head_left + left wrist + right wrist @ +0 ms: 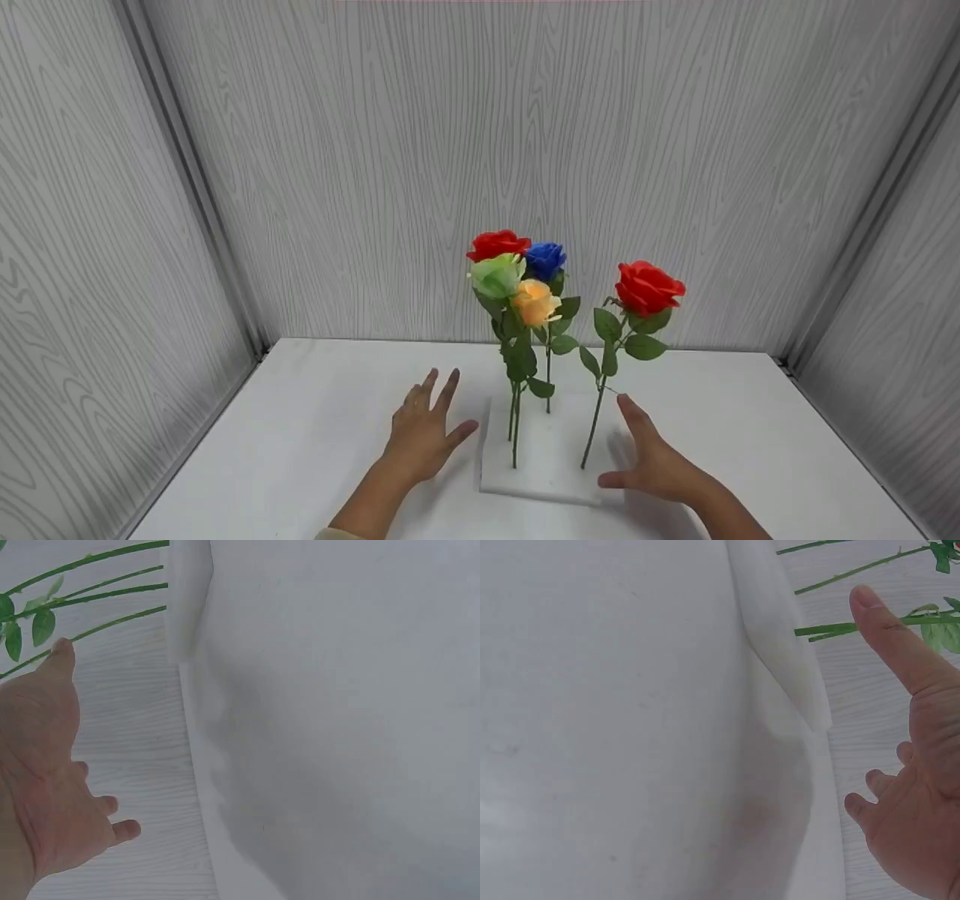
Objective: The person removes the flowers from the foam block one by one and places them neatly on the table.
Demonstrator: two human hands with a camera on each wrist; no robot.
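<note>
A white foam block (544, 461) lay low in the centre of the head view, on the white table (300, 420). Five stems stood stuck in it: a cluster above the block's left part with a red (498, 244), a green (496, 276), a blue (545, 259) and an orange rose (535, 301), and a lone red rose (649, 288) leaning up to the right, its stem entering near the block's front right corner. The foam seemingly served to keep the flowers upright.

The left hand (424, 431) hovered just left of the block, fingers straight and spread, holding nothing. The right hand (654, 459) sat just right of it, fingers extended, thumb pointing toward the block's edge, also empty; whether it touched the foam could not be told.

Only the head view showed the blooms. The wrist views showed bare stems crossing their upper corners, the block's side wall (187, 607) and each open palm (922, 795) close up. Grey wood-grain panels (480, 150) enclosed the table.
</note>
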